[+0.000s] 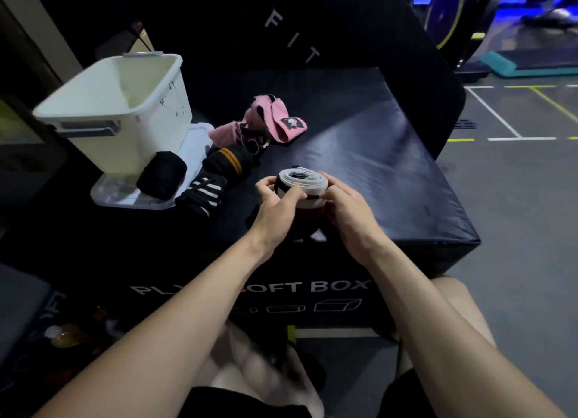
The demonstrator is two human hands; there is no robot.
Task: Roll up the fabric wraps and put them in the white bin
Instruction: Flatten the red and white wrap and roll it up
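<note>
Both hands hold a rolled white, black and red wrap [301, 181] above the black soft box [391, 179]. My left hand [276, 203] grips its left side, thumb across the front. My right hand [348, 209] curls round its right side. The white bin [125, 111] stands at the left on a clear lid [125, 195] and looks empty. Beside it lie a rolled black wrap [162, 175], a black wrap with an orange stripe [230, 161], a black and white striped wrap [203, 194] and loose pink wraps [272, 120].
The soft box ends in a front edge near my knees and a right edge beyond my right hand. A tall black padded block [281, 26] stands behind it. Grey gym floor [516, 198] with painted lines lies to the right.
</note>
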